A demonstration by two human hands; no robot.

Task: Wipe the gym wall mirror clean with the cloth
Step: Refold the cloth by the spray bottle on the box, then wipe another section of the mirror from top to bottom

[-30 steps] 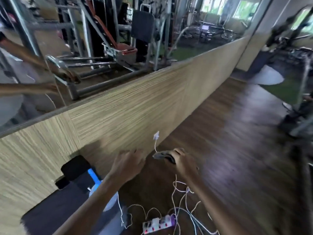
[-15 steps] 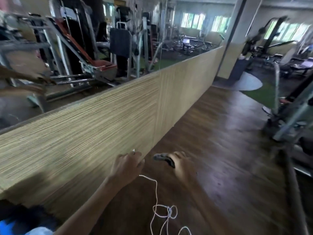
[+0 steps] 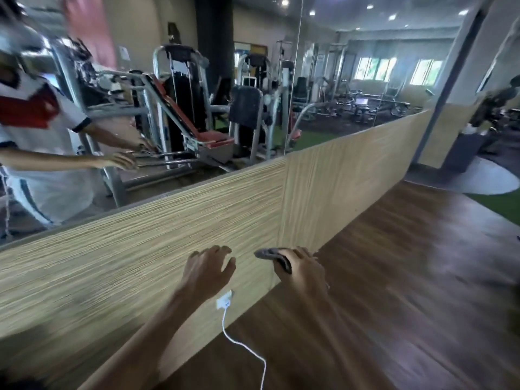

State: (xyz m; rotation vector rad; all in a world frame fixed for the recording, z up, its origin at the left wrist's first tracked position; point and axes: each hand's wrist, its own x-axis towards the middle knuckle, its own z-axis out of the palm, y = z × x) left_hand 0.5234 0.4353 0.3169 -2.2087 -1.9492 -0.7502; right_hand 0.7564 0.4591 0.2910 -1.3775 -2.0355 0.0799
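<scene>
The left hand (image 3: 209,270) is held out with fingers spread and loose, holding nothing; the right hand (image 3: 302,270), a gap away beside it, has its fingers curled round a crumpled dark grey cloth (image 3: 270,256). Both hang in front of the long pale wood-grain wall panel (image 3: 140,249), near its vertical seam; whether either touches the panel cannot be told. Most of the cloth is hidden inside the right hand; only a bunched end pokes out, pointing towards the left hand. The large wall mirror (image 3: 323,80) sits directly above the panel, well above both hands and the cloth, touched by neither. It reflects silver gym machines (image 3: 197,122); at its far left the person's reflection (image 3: 36,136), in a white and red shirt, is smeared by blur. Low on the panel, under the left wrist, a small white wall plug (image 3: 225,301) feeds a thin white cable (image 3: 244,344); this drops to the dark brown wooden floor (image 3: 408,277) at the panel's foot and is cut off by the bottom edge, as are both forearms.
</scene>
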